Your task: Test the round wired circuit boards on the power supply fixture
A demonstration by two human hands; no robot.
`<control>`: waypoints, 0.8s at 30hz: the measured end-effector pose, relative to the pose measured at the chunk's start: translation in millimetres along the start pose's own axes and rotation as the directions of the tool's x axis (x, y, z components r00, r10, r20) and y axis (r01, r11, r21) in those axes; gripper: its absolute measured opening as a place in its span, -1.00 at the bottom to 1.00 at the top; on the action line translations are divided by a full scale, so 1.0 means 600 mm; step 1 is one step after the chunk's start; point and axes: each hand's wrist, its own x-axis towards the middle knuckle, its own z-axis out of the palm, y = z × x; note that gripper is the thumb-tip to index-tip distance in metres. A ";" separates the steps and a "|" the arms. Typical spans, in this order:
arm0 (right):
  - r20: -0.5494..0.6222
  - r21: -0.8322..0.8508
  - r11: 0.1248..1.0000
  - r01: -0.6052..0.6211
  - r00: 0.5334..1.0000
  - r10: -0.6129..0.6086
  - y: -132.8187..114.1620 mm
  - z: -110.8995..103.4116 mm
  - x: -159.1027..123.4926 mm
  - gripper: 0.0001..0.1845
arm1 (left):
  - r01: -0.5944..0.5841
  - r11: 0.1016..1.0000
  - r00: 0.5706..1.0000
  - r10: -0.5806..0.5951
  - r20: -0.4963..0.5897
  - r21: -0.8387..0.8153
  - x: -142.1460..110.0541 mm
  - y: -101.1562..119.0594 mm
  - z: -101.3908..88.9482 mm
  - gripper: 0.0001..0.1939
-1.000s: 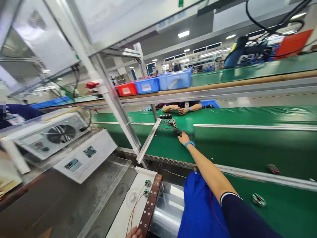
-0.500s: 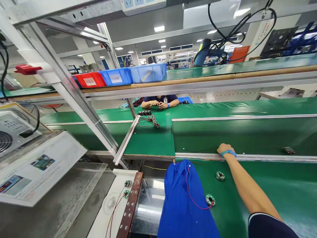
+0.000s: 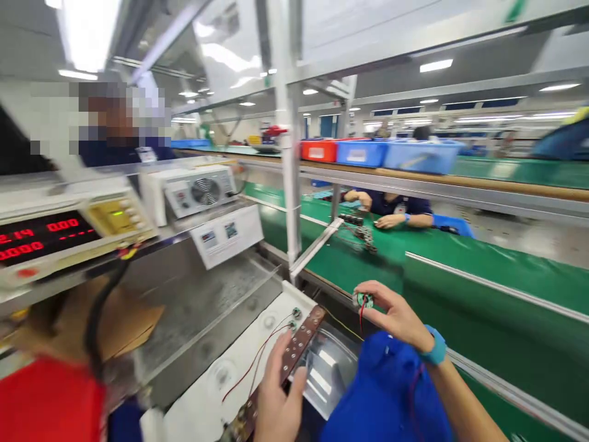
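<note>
Between thumb and fingers, my right hand (image 3: 393,313) holds up a small round green motor stator (image 3: 365,300) with a red wire hanging from it. A light blue band circles that wrist. My left hand (image 3: 278,390) is open, thumb apart from the fingers, over the brown drilled strip (image 3: 291,357). Just beyond its fingertips, two small stators (image 3: 294,318) lie on the white board (image 3: 221,374), their thin wires trailing towards me. Blue cloth (image 3: 386,393) covers the area below my right hand.
At left stand a red-digit power meter (image 3: 46,236) and a fan-fronted box (image 3: 200,190). A metal post (image 3: 293,209) rises ahead. Stators (image 3: 365,236) cluster on the green belt (image 3: 451,307) near a co-worker's hands (image 3: 389,221). Another person (image 3: 115,141) is at far left.
The view has swung left. My right hand has come back from the green belt and now holds a stator. My left hand has come into view.
</note>
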 end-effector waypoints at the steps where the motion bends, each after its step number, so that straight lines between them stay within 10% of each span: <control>1: 0.101 0.034 0.999 0.043 0.994 -0.046 -0.022 0.041 0.025 -0.59 | -0.027 0.999 1.000 0.026 -0.012 -0.018 -0.006 0.013 0.001 -0.34; 6: 0.401 0.138 0.981 0.135 0.898 -0.180 -0.064 0.285 0.122 -0.63 | 0.077 0.988 0.996 -0.070 0.054 -0.135 -0.026 -0.010 -0.034 -0.48; 13: 0.529 -0.283 0.950 0.132 0.848 0.040 -0.046 0.598 0.122 -0.61 | 0.339 0.790 0.897 -0.435 -0.076 -0.511 -0.082 -0.126 -0.124 -0.43; 21: 0.475 -0.568 0.817 0.096 0.849 0.231 -0.062 0.704 0.062 -0.36 | 0.399 0.694 0.872 -0.488 0.016 -0.599 -0.124 -0.167 -0.158 -0.48; 24: 0.478 -0.446 0.895 0.023 0.851 0.217 -0.058 0.713 0.062 -0.34 | 0.433 0.662 0.865 -0.495 0.076 -0.611 -0.131 -0.172 -0.149 -0.50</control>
